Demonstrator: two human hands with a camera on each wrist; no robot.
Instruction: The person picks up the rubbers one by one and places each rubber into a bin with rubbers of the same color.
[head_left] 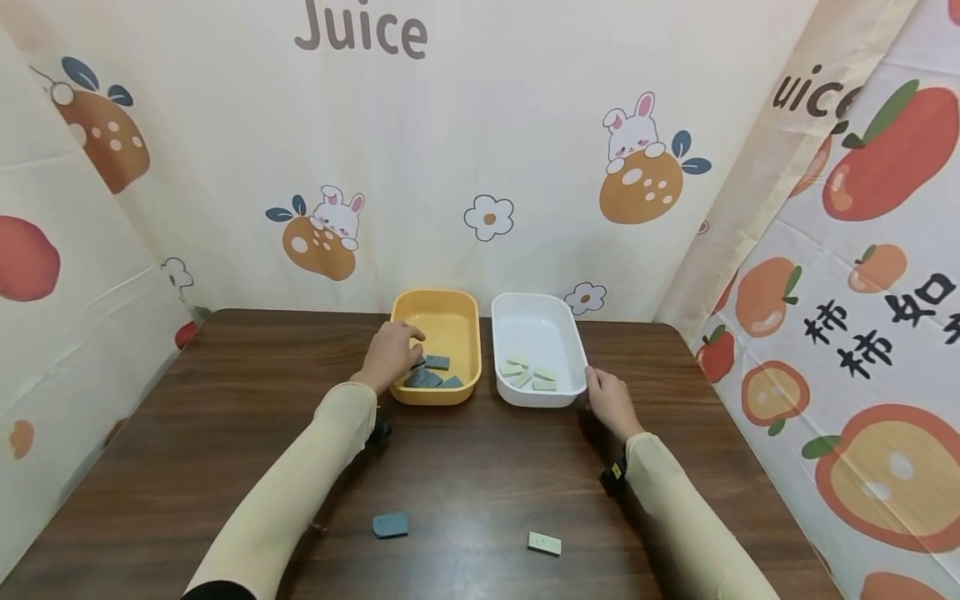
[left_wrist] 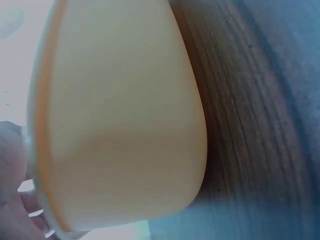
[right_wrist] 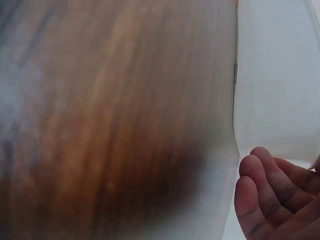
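My left hand (head_left: pixel 392 354) reaches over the left rim of a yellow tray (head_left: pixel 472 333), its loosely bent fingers above several blue-grey tiles (head_left: pixel 437 362). No tile shows between those fingers; in the left wrist view the tray's outer wall (left_wrist: pixel 125 115) fills most of the picture, with part of the hand (left_wrist: pixel 15 175) beyond the rim. At the front right corner of a white tray (head_left: pixel 532 321), my right hand (head_left: pixel 611 400) holds the rim. Its fingertips (right_wrist: pixel 250 167) lie against the tray's outside in the right wrist view. Several pale green tiles (head_left: pixel 545 374) lie inside the white tray.
Nearer the front of the brown wooden table (head_left: pixel 457 467) lie a single blue-grey tile (head_left: pixel 391 525) and a single pale green tile (head_left: pixel 544 543). A printed curtain (head_left: pixel 480 150) hangs behind the trays and along both sides.
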